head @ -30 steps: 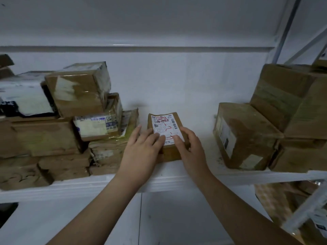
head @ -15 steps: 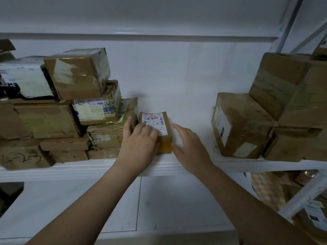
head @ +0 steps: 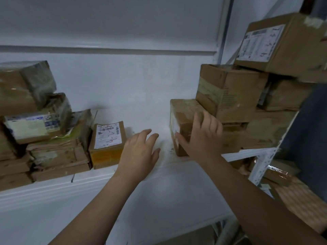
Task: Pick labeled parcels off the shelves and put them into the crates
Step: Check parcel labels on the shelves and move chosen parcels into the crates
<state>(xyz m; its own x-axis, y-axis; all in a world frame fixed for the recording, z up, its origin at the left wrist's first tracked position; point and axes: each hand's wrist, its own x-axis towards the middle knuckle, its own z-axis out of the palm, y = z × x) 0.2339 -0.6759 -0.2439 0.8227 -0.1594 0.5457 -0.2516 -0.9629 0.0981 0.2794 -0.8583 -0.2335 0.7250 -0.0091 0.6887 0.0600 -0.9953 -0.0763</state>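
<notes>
Small brown cardboard parcel with a white printed label marked in red pen (head: 107, 144) sits at the front edge of the white shelf (head: 53, 187), pressed against the left stack; label text too blurred to read. Neither hand touches it.

Left hand (head: 139, 154): open, fingers spread, palm down over the bare mid-shelf, just right of the labeled parcel. Contact with the shelf surface cannot be told.

Right hand (head: 203, 137): open, fingers spread, laid against the front and top of a plain brown cardboard box (head: 184, 112) at the right end of the shelf. It is not closed around it. Thumb lies over the box's left face, where a pale label is mostly covered.

Left stack: crumpled brown taped parcels (head: 58, 154), a tilted box with a white-and-blue label (head: 33, 127) on top, a glossy tape-wrapped box (head: 26, 87) above that. Stack cut off by the left picture edge.

Right stack: a larger brown carton (head: 228, 92) behind the right hand, and above it a carton with a white label bearing handwritten marks (head: 276, 43), illegible. Further boxes behind are blurred. A grey metal upright (head: 265, 165) crosses the lower right; the parcels below it are partly hidden.

No crate in view.
</notes>
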